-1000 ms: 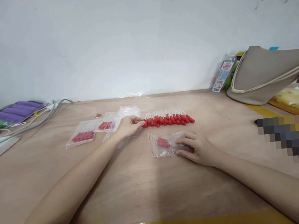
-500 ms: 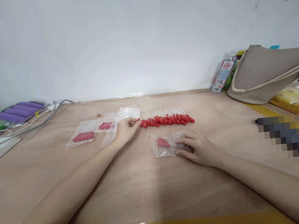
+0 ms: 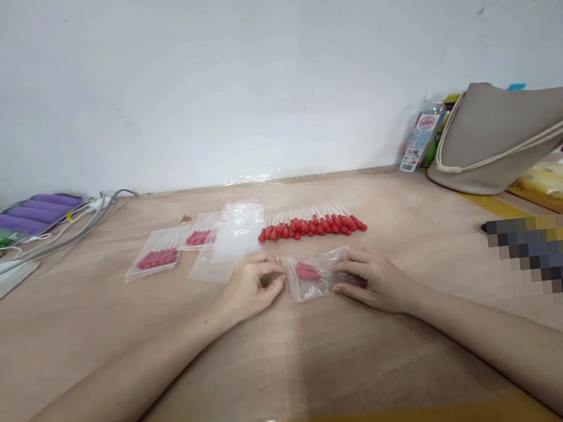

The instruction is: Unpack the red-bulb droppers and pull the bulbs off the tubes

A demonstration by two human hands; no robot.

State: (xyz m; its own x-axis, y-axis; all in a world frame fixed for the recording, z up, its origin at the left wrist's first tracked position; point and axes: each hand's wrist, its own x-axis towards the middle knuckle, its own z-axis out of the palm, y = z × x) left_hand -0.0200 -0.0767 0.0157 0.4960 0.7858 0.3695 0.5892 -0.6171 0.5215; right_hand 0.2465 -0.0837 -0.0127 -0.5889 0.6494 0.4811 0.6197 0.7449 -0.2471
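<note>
In the head view a clear zip bag (image 3: 330, 288) lies on the table between my hands, with a few red-tipped sticks (image 3: 308, 271) inside it. My left hand (image 3: 252, 286) pinches the bag's left edge, thumb and forefinger together beside the red line. At the other end, the curled fingers of my right hand (image 3: 377, 280) grip the bag. Just beyond it is a row of loose white sticks with red bulb-like tips (image 3: 310, 225), tips toward me. Whether my left fingers also hold a stick is hidden.
Two filled bags, one left (image 3: 158, 256) and one nearer the row (image 3: 200, 237), lie beside flat unfilled bags (image 3: 237, 239). Cables (image 3: 86, 221) and a purple-striped pack (image 3: 35, 213) are far left. A grey drawstring bag (image 3: 495, 141) and a carton (image 3: 420, 143) stand right.
My left hand has come from the left end of the stick row toward me and right, onto the bag's left edge. The bag's left end has shifted slightly; my right hand has stayed put.
</note>
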